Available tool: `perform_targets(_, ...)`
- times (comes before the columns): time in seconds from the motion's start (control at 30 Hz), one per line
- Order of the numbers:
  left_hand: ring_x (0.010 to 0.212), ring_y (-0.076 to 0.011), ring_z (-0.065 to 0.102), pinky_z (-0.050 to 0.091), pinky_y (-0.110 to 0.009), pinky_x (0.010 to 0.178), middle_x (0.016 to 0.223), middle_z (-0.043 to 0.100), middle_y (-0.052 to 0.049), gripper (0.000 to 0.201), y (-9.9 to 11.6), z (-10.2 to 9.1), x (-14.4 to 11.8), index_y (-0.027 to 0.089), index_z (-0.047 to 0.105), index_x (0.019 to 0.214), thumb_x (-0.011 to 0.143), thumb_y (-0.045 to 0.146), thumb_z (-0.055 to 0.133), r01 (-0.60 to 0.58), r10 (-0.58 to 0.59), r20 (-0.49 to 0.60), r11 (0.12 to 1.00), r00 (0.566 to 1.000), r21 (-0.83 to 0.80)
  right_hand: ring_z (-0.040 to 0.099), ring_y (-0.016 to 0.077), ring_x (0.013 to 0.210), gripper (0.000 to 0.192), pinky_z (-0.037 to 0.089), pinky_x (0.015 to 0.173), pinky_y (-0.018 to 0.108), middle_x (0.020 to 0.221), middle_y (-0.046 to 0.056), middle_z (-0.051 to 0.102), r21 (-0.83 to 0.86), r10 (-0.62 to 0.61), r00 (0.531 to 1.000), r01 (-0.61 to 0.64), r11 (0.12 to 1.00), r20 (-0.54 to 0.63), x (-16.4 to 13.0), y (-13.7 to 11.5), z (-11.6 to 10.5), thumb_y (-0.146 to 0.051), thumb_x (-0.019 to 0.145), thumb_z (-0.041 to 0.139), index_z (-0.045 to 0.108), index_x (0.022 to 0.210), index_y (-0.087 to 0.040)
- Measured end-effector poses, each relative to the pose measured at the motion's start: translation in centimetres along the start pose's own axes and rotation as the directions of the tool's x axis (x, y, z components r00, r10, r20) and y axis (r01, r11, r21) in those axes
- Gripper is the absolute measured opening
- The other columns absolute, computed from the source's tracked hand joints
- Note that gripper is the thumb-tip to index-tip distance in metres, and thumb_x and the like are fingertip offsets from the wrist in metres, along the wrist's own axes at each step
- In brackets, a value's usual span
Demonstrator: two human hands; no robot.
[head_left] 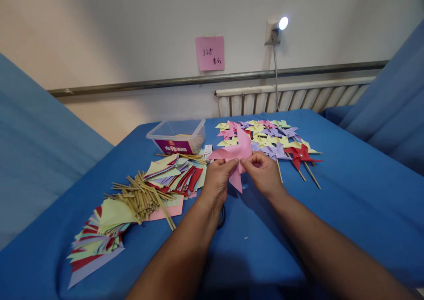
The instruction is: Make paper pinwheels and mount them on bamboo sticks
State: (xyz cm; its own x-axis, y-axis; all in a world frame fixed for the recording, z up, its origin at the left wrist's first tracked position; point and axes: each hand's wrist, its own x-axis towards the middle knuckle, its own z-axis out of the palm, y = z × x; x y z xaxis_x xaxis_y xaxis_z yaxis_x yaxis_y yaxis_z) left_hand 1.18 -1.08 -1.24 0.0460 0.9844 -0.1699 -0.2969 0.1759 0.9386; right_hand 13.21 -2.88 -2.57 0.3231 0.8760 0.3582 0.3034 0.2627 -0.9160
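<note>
- The middle of the pink paper pinwheel (237, 155) is being covered by the fingertips of the left hand (217, 179) and the right hand (265, 172), so the grip there cannot be made out.
- A dark object (221, 217) just behind the left wrist is being hidden for the most part.
- The writing on the pink note (210, 53), high above the pinwheel, is being shown too small to read.
- Both forearms are being cut off by the bottom edge.

a pale wall (132, 30) carries a pink note (210, 53), with a lit lamp (277, 26) right of it and a radiator (291, 97) below the lamp.
</note>
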Motion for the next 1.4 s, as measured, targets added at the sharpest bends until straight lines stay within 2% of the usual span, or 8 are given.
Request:
perform_targets(0.07, 0.048, -0.0108, 0.051, 0.037, -0.024, 0.051, 0.054, 0.059, 0.0, 0.025, 0.1, -0.1, 0.0, 0.013, 0.061, 0.061, 0.053, 0.027, 0.08, 0.006, -0.006, 0.003, 1.0, 1.0, -0.01, 0.059, 0.0186, 0.075, 0.016, 0.047, 0.072, 0.033, 0.077, 0.002, 0.065, 0.053, 0.04, 0.998, -0.037, 0.998, -0.049, 0.1, 0.1, 0.0, -0.034, 0.07, 0.068, 0.061, 0.069, -0.02)
perform_targets(0.17, 0.045, -0.0097, 0.049, 0.036, -0.023, 0.049, 0.052, 0.057, 0.001, 0.025, 0.5, -0.2, 0.0, 0.014, 0.059, 0.059, 0.051, 0.025, 0.081, 0.018, -0.018, 0.016, 1.0, 1.0, -0.02, 0.063, 0.0217, 0.088, 0.042, 0.05, 0.075, 0.036, 0.097, 0.007, 0.068, 0.234, 0.116, 0.988, -0.089, 0.968, -0.102, 0.6, 0.3, -0.3, -0.036, 0.065, 0.074, 0.059, 0.1, -0.019)
perform_targets(0.27, 0.043, -0.0088, 0.046, 0.033, -0.023, 0.047, 0.05, 0.056, 0.001, 0.026, 1.0, -0.3, -0.2, 0.014, 0.057, 0.056, 0.052, 0.024, 0.081, 0.053, -0.055, 0.054, 0.998, 0.997, 0.028, 0.066, 0.0221, 0.081, 0.058, 0.052, 0.07, 0.036, 0.094, 0.007, 0.069, 0.368, 0.21, 0.977, -0.209, 0.906, 0.037, 1.2, 0.3, -1.0, -0.037, 0.063, 0.077, 0.053, 0.112, -0.02)
perform_targets(0.47, 0.043, -0.011, 0.049, 0.033, -0.024, 0.045, 0.052, 0.058, -0.002, 0.029, 1.2, -0.9, 0.0, 0.015, 0.057, 0.057, 0.052, 0.027, 0.082, 0.1, -0.119, 0.108, 0.98, 0.987, 0.17, 0.06, 0.0158, 0.059, 0.037, 0.047, 0.055, 0.029, 0.073, 0.002, 0.067, 0.352, 0.206, 0.944, -0.29, 0.89, 0.256, 1.5, 0.4, -1.6, -0.032, 0.061, 0.077, 0.059, 0.09, -0.017)
perform_targets(0.63, 0.045, -0.0105, 0.049, 0.03, -0.022, 0.044, 0.054, 0.058, -0.001, 0.034, 0.5, -1.0, 0.5, 0.013, 0.058, 0.06, 0.05, 0.033, 0.084, 0.054, -0.072, 0.065, 0.97, 0.995, 0.237, 0.061, 0.0172, 0.065, 0.034, 0.048, 0.058, 0.029, 0.076, 0.002, 0.068, 0.243, 0.181, 0.955, -0.238, 0.94, 0.235, 1.4, 1.4, -1.0, -0.033, 0.062, 0.076, 0.062, 0.088, -0.016)
perform_targets(0.83, 0.053, -0.0116, 0.055, 0.038, -0.022, 0.051, 0.062, 0.061, -0.001, 0.038, 0.2, -0.7, 0.3, 0.013, 0.061, 0.069, 0.05, 0.035, 0.085, 0.036, -0.054, 0.141, 0.992, 0.988, 0.125, 0.063, 0.0187, 0.069, 0.039, 0.05, 0.06, 0.03, 0.083, 0.006, 0.07, 0.25, 0.192, 0.959, -0.243, 0.937, 0.21, 1.6, 1.3, -0.9, -0.036, 0.06, 0.076, 0.065, 0.091, -0.016)
perform_targets(0.97, 0.054, -0.012, 0.055, 0.039, -0.023, 0.052, 0.065, 0.063, -0.003, 0.039, 0.5, -0.7, 0.3, 0.012, 0.063, 0.071, 0.051, 0.037, 0.085, 0.033, -0.06, 0.193, 0.99, 0.979, 0.14, 0.059, 0.0165, 0.061, 0.034, 0.047, 0.055, 0.029, 0.072, 0.003, 0.068, 0.238, 0.213, 0.958, -0.256, 0.937, 0.189, 1.5, 1.1, -0.9, -0.034, 0.059, 0.076, 0.064, 0.086, -0.016)
perform_targets(1.4, 0.043, -0.0076, 0.04, 0.026, -0.02, 0.042, 0.05, 0.051, 0.003, 0.021, 0.6, -0.6, 0.0, 0.015, 0.06, 0.056, 0.057, 0.03, 0.075, -0.119, 0.098, 0.075, 0.919, 0.992, 0.377, 0.057, 0.0153, 0.057, 0.032, 0.044, 0.052, 0.027, 0.068, 0.0, 0.066, 0.235, 0.199, 0.967, -0.233, 0.943, 0.161, 1.3, 1.3, -0.9, -0.04, 0.061, 0.077, 0.064, 0.079, -0.017)
